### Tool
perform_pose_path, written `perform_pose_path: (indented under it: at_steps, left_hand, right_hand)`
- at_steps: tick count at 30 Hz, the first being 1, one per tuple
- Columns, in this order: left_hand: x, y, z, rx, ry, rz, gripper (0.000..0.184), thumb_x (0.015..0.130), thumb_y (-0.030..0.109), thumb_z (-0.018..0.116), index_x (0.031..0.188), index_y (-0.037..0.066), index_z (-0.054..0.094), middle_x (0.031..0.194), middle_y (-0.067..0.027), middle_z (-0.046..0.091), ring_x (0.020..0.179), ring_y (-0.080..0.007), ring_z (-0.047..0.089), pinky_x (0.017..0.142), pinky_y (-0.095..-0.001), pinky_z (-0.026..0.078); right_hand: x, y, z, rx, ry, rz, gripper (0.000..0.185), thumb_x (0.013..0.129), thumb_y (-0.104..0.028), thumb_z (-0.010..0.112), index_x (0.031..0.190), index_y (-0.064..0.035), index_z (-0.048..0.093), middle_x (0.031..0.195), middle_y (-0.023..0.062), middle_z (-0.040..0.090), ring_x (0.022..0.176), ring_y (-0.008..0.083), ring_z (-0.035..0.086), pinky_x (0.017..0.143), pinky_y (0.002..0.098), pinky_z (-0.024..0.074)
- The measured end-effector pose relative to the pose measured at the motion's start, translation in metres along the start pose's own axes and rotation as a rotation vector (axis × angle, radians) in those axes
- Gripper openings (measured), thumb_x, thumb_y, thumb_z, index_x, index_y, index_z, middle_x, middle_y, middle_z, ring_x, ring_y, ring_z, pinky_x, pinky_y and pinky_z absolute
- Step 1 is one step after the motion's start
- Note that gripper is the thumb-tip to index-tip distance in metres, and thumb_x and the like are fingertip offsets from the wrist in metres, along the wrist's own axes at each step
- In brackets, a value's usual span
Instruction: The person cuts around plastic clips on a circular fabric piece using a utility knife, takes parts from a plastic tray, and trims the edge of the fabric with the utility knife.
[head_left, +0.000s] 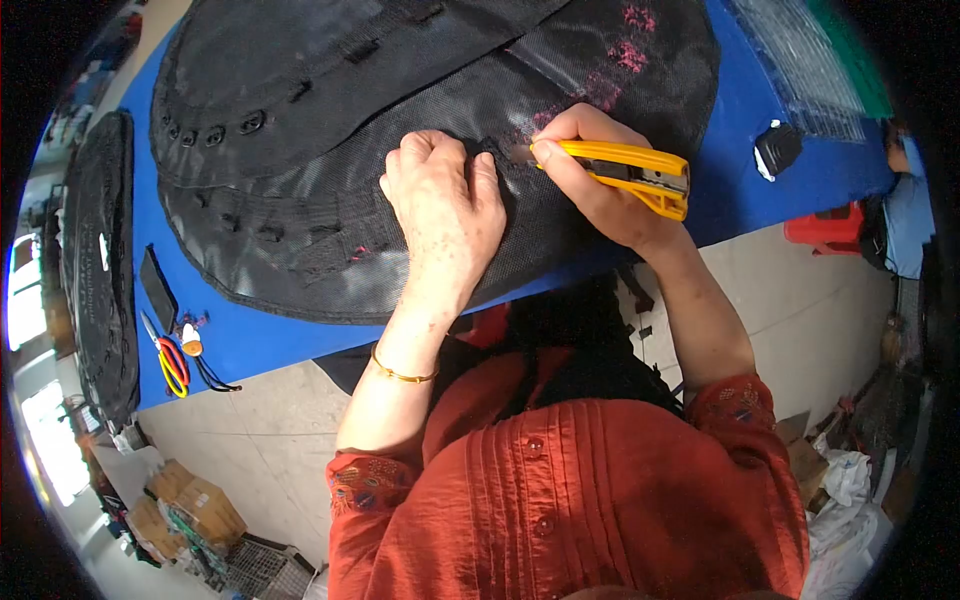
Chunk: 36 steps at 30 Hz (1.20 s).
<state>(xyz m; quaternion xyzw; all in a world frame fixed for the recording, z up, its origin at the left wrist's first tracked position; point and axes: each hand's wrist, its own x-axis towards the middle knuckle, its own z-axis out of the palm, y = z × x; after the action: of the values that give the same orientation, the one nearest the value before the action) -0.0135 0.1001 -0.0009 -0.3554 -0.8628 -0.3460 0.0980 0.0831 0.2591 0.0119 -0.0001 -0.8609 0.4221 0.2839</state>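
Observation:
A large black mesh fabric piece (330, 130), with a row of black eyelets at its left, lies on the blue table (270, 345). My left hand (443, 195) presses down on the fabric, its fingers curled; whether they pinch a bit of it cannot be made out. Just right of it, my right hand (600, 180) grips a yellow utility knife (640, 165), blade pointing left and touching or close to a dark spot on the fabric near my left fingertips. Pink threads (630, 55) are scattered over the fabric's upper right.
Scissors with red and yellow handles (172, 366), a small white-and-orange spool (190, 340) and a flat black strip (158, 287) lie at the table's left. A black-and-white object (777, 150) sits at the right. Another person's arm (905, 160) shows at the far right.

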Motion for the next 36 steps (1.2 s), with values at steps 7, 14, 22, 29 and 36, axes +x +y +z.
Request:
perform_pose_path:
  at_steps: [7,14,22,29,36]
  left_hand:
    - [0.0,0.001,0.002,0.015,-0.005,-0.017,0.019,0.082,0.015,0.073,0.088,-0.002,0.067,0.105,-0.0157,0.062,0.099,-0.0349,0.055,0.088,-0.0457,0.042]
    - [-0.001,-0.001,0.005,0.057,0.032,-0.008,0.02,0.083,0.017,0.072,0.089,-0.002,0.068,0.105,-0.0158,0.062,0.1,-0.0347,0.055,0.09,-0.0459,0.043]
    - [-0.002,-0.002,0.003,0.075,0.041,0.001,0.02,0.084,0.017,0.07,0.09,-0.002,0.068,0.108,-0.0165,0.062,0.101,-0.0361,0.056,0.091,-0.0465,0.043]
    - [-0.003,-0.004,0.005,0.074,0.075,0.038,0.019,0.083,0.016,0.07,0.091,-0.001,0.066,0.104,-0.0155,0.062,0.099,-0.0353,0.055,0.088,-0.0458,0.043]
    - [-0.003,-0.004,0.004,0.065,0.091,0.06,0.015,0.082,0.015,0.07,0.083,0.002,0.063,0.099,-0.0139,0.062,0.096,-0.0354,0.055,0.086,-0.0458,0.043]
  right_hand:
    - [0.002,0.004,0.002,0.027,0.035,0.078,0.014,0.092,-0.012,0.066,0.082,-0.0059,0.057,0.08,0.0073,0.059,0.074,0.0249,0.063,0.064,0.0343,0.0495]
    - [-0.002,0.017,0.005,-0.067,0.024,0.002,0.012,0.093,-0.009,0.066,0.086,-0.0052,0.057,0.079,0.0027,0.062,0.076,0.0125,0.061,0.07,0.0285,0.0481]
    - [-0.003,0.013,0.011,0.118,0.045,0.273,0.013,0.093,-0.012,0.069,0.087,-0.0066,0.058,0.077,0.0011,0.062,0.073,0.0092,0.06,0.068,0.0269,0.0483]
    - [-0.004,0.008,0.013,0.234,0.067,0.335,0.019,0.093,-0.022,0.069,0.088,-0.0078,0.058,0.074,0.004,0.063,0.069,0.0155,0.061,0.065,0.0339,0.0497]
    - [-0.006,0.013,0.017,0.147,0.051,0.324,0.019,0.091,-0.024,0.069,0.09,-0.0081,0.059,0.079,0.0122,0.067,0.074,0.0297,0.067,0.068,0.0405,0.0523]
